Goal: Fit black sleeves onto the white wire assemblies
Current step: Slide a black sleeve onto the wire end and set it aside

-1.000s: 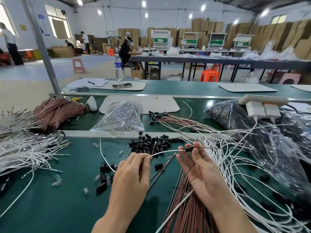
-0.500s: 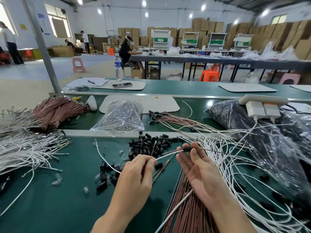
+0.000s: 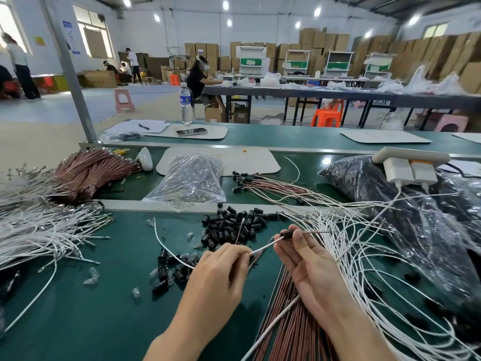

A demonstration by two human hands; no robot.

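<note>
My left hand (image 3: 221,272) pinches a white wire (image 3: 264,246) together with thin brown wires near the middle of the green table (image 3: 78,308). That white wire runs up and right into a black sleeve (image 3: 286,234), which my right hand (image 3: 307,267) pinches between thumb and fingertips. A thin lead sticks out of the sleeve to the right. A pile of loose black sleeves (image 3: 231,225) lies just beyond my hands. A few more black sleeves (image 3: 169,269) lie to the left of my left hand.
White wires (image 3: 364,246) spread out to the right, and another heap of white wires (image 3: 33,230) lies at the left. Brown wires (image 3: 294,329) lie under my right wrist. A clear bag (image 3: 190,181) and a dark plastic bag (image 3: 390,194) sit behind.
My left hand moved right and closer to my right hand, feeding the white wire into the sleeve. The wire's loose tail at the left swung along with it.
</note>
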